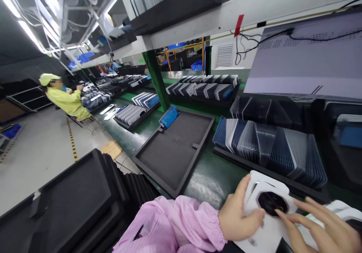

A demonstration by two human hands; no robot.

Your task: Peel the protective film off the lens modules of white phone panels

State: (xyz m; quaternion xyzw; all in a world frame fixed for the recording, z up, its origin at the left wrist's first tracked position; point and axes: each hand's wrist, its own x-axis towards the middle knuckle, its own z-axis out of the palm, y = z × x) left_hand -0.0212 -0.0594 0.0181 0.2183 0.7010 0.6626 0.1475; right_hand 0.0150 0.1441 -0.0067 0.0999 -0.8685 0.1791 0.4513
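A white phone back cover (268, 233) with a black round camera area (273, 203) lies at the lower right, tilted toward me. My left hand (239, 217) grips its left edge, thumb over the front and fingers along the side. My right hand (325, 226) is over its right side, fingers stretched out and apart. One fingertip touches the black camera area, while another finger is by the cover's edge. Beyond my right hand sits another white cover (342, 209) with a dark round part, partly hidden by that hand.
A black foam tray (172, 153) lies on the green bench, a blue panel (169, 117) leaning at its far corner. Racked phone covers (268, 143) stand behind my hands. Stacked black trays (76, 192) are at left. Farther off sits a person in yellow (66, 100).
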